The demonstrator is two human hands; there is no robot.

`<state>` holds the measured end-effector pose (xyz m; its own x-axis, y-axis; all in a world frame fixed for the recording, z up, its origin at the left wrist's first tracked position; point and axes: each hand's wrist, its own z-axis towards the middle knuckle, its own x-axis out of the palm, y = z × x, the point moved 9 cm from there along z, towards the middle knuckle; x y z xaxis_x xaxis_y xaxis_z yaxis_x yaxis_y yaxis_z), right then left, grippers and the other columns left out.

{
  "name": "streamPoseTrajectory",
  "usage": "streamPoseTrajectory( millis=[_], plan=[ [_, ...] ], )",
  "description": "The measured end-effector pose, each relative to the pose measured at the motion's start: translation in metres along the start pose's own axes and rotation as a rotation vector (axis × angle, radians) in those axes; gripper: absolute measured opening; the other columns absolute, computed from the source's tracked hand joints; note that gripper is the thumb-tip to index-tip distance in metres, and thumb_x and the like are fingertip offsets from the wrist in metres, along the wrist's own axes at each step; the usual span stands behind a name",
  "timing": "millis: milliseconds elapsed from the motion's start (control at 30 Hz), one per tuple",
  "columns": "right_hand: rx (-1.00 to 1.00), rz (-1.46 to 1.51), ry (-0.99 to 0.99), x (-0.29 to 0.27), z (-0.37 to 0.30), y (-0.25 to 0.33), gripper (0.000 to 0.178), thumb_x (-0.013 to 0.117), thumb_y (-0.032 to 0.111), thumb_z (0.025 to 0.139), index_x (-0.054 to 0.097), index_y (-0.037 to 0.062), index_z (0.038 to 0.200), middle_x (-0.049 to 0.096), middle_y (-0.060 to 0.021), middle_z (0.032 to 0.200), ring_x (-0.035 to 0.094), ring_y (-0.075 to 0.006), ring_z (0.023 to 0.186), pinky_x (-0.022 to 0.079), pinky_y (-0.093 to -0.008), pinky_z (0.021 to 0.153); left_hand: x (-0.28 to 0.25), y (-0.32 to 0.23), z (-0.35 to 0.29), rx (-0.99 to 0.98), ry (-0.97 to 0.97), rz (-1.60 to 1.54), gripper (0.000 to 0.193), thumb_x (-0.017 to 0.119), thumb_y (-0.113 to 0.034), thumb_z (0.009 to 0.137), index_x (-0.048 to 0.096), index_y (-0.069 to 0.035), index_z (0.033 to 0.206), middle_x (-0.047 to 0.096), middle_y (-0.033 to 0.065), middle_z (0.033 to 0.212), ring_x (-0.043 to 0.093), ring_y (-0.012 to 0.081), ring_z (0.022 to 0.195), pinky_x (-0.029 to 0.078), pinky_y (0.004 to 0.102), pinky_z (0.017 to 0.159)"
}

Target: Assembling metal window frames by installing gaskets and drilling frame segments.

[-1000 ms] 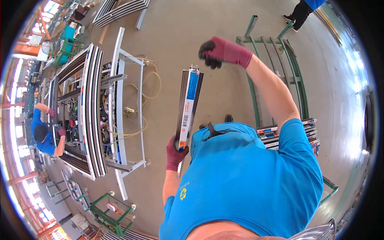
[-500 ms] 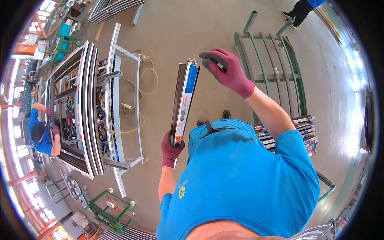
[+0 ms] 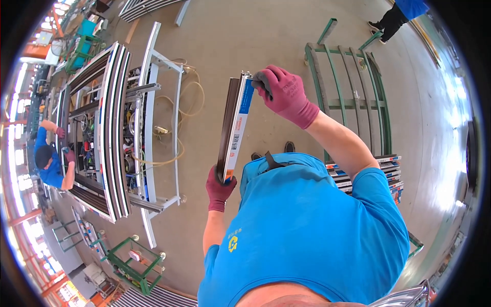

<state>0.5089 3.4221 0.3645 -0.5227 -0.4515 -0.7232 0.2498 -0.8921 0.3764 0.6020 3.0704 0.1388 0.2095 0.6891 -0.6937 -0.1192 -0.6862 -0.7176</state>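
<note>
A long aluminium profile is held out in front of me. It has dark brown sides and a printed white, blue and orange film along one face. My left hand, in a maroon glove with dark palm coating, is closed round its near end. At the far end, my right hand, in the same kind of glove, is closed with its fingertips at the film-covered edge. What lies exactly between those fingertips is hidden.
Left of me, a workbench carries stacked dark frames; a person works behind it. A hose lies on the floor. At right stands a green rack beside stacked profiles. Another person stands far right.
My right hand has moved left and closed its fingers at the profile's far end; before, it hovered apart with fingers curled open. My left hand keeps its hold.
</note>
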Motion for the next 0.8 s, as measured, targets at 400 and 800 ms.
streamPoseTrajectory(
  millis=[400,800],
  plan=[
    [-0.041,-0.004,-0.072,0.039,0.003,0.040,0.029,0.077,0.015,0.083,0.064,0.0108,0.108,0.067,-0.0101,0.100,0.070,-0.0328,0.086,0.056,-0.0428,0.067,-0.011,0.011,-0.005,-0.084,-0.009,-0.043,0.067,0.090,-0.024,0.070,0.061,-0.008,0.129,0.074,0.0176,0.112,0.072,0.0411,0.106,0.059,0.0479,0.088],
    [-0.736,0.329,0.413,0.099,-0.034,0.201,0.050,0.084,0.032,0.081,0.069,0.0113,0.124,0.068,-0.0115,0.118,0.068,-0.0323,0.108,0.055,-0.0487,0.094,-0.059,0.068,-0.002,-0.159,0.000,0.213,0.085,0.085,-0.048,0.073,0.058,-0.001,0.138,0.070,0.0226,0.126,0.069,0.0408,0.118,0.057,0.0497,0.099]
  ],
)
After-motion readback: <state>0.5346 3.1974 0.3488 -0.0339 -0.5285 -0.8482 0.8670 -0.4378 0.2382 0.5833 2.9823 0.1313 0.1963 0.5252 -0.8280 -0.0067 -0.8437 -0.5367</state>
